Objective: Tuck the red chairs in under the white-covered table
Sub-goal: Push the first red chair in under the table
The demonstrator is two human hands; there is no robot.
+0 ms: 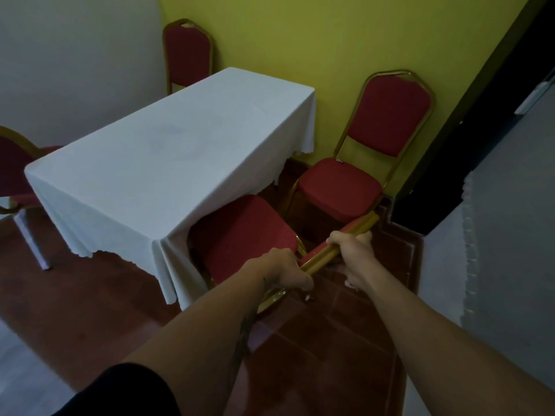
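Observation:
The white-covered table [168, 151] fills the middle of the view. Right in front of me is a red chair [240, 235] with a gold frame, its seat partly under the hanging cloth at the table's near right corner. My left hand [285, 271] grips the left end of its backrest top and my right hand [351, 247] grips the gold top bar further right. A second red chair [387, 115] stands away from the table against the yellow wall. A third red chair [187, 52] is at the table's far end, and a fourth red chair [12, 163] is at the left side.
A yellow wall [300, 34] runs close behind the right-hand chairs. A dark door frame [468, 139] and a grey wall with a lace-edged white cloth [468, 235] stand at the right. The floor is red-brown tile [330, 340]. A metal table leg [33, 241] shows at the left.

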